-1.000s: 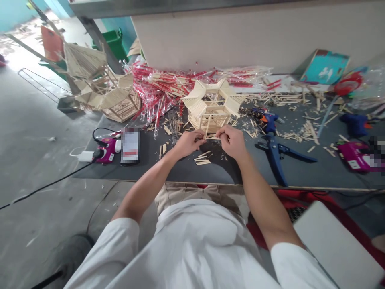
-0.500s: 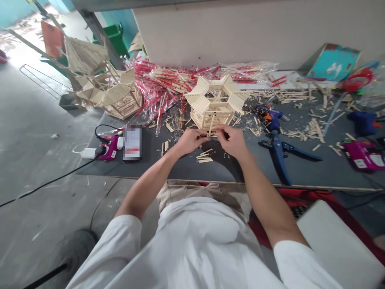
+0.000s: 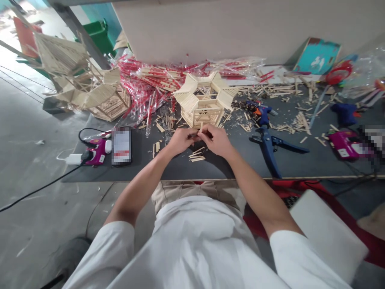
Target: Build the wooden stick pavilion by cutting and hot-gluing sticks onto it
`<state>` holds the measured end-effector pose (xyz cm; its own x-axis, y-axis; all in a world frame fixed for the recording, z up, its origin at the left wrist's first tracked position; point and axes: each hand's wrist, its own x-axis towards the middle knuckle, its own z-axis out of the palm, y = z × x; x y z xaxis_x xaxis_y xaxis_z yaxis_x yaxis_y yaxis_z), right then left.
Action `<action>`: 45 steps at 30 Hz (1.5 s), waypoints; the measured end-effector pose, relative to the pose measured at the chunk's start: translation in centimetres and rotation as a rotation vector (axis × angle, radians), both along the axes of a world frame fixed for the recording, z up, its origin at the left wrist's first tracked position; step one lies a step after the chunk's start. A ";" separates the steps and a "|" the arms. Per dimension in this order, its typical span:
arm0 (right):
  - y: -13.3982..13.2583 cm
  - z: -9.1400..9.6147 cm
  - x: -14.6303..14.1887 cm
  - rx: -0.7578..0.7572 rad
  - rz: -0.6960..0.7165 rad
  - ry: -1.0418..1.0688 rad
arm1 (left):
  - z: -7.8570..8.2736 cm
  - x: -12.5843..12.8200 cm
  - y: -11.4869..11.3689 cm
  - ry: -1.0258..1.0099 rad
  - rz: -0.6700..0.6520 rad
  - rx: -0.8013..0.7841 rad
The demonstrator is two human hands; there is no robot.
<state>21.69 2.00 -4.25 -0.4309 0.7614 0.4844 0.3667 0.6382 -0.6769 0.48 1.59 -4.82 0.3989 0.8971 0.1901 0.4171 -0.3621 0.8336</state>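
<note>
A short wooden stick (image 3: 194, 136) is pinched between the fingertips of both hands, though much of it is hidden by the fingers. The left hand (image 3: 180, 141) is almost closed, and the right hand (image 3: 215, 140) is curled around the other side, so the small piece appears to be steadied from both sides for fine control. Just below the hands, a small pile of cut sticks (image 3: 197, 156) lies on the dark work table (image 3: 210, 170), seemingly kept within easy reach. Just beyond the fingertips, a hexagonal stick pavilion (image 3: 203, 114) stands upright on the table, close to the hands but apparently untouched.

To the right, a blue-handled plier-like tool (image 3: 269, 148) and a blue hot glue gun (image 3: 261, 114) are laid among scattered offcuts, where they can be reached easily. To the left, a phone with a blurred screen (image 3: 122, 146) is placed beside a magenta power unit (image 3: 96, 152). Farther back, chopsticks in red-printed plastic wrappers (image 3: 150, 78) are heaped against a pale wall, and a larger stick model (image 3: 90, 88) is propped at the table's far left corner.
</note>
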 end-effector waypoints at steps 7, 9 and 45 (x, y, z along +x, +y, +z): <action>0.2 0.3 0.6 -0.044 -0.015 0.012 | 0.1 0.5 0.2 -0.012 0.014 -0.054; 0.2 0.2 0.5 -0.053 -0.016 0.018 | 0.1 0.4 0.2 0.005 0.017 -0.047; 0.2 0.9 0.8 -0.242 0.014 0.029 | 0.3 0.1 0.0 0.019 -0.021 -0.056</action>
<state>22.52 2.23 -3.37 -0.4313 0.8507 0.3005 0.3372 0.4609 -0.8209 0.57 1.60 -4.47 0.4211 0.8973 0.1322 0.4253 -0.3240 0.8451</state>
